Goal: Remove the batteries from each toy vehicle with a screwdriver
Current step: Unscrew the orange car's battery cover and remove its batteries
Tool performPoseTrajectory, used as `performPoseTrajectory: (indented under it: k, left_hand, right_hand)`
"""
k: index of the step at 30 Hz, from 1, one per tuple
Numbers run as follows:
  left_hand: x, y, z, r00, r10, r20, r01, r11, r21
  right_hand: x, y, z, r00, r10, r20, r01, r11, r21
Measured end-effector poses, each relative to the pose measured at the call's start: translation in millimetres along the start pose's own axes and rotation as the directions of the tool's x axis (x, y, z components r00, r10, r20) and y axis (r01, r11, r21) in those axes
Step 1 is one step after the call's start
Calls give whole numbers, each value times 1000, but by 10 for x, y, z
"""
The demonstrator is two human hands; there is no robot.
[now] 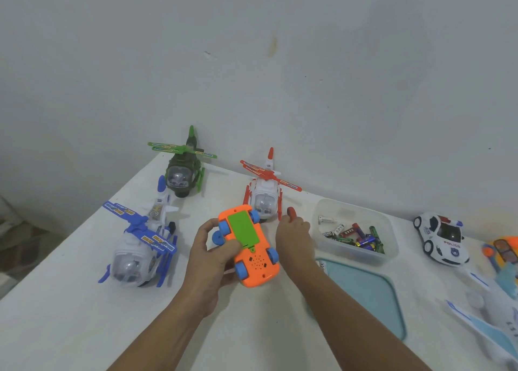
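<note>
Boxy orange plastic car [252, 255], red-handled screwdriver [291, 211]

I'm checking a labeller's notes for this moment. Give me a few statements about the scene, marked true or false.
The left hand holds the orange car underside up. True.
The green battery cover has been taken off. False: it sits on the car.
The clear tub holds batteries. True.
The right hand is empty. False: it grips the red-handled screwdriver.
The police car stands right of the tub. True.
</note>
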State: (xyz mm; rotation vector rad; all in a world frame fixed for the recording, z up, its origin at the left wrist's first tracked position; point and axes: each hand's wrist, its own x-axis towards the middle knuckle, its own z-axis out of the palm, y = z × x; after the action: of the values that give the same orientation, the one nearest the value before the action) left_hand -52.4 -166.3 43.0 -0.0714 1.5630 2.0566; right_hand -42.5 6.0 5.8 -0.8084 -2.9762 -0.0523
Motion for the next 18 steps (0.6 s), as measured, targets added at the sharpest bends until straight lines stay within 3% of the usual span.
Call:
performPoseTrajectory:
  k: [4, 7, 9, 11, 13, 15, 18]
  left_hand:
    - [-7, 4, 16, 1000, 9, 14, -9, 1000, 1]
    - [-8, -1, 23, 1000, 10, 27, -10, 1000, 0]
    - [-3, -4, 21, 1000, 9, 30, -9, 1000, 1]
    - [8, -13, 14, 1000, 9, 23, -9, 1000, -1]
    - [14, -24, 12, 1000, 6, 24, -6, 1000, 0]
    - [17, -40, 23, 999, 1, 36, -1, 1000, 2]
    - [9, -63, 59, 998, -7, 59, 6, 1000, 20]
  right_hand:
    - [36, 2, -14, 997, 56, -57, -60, 995, -75]
    - [-9, 13, -100, 992, 119, 33, -121, 991, 65]
    - [-93, 56, -194, 978, 107, 180, -150, 958, 245]
    - [-213, 116, -333, 967, 90, 239, -197, 860, 470]
    - [-342, 199, -486, 968, 76, 240, -226, 685, 693]
    - [-460, 242, -702, 988, 88, 130, -157, 546, 823]
    - [-586, 253, -1023, 981, 120, -154, 104, 347, 932]
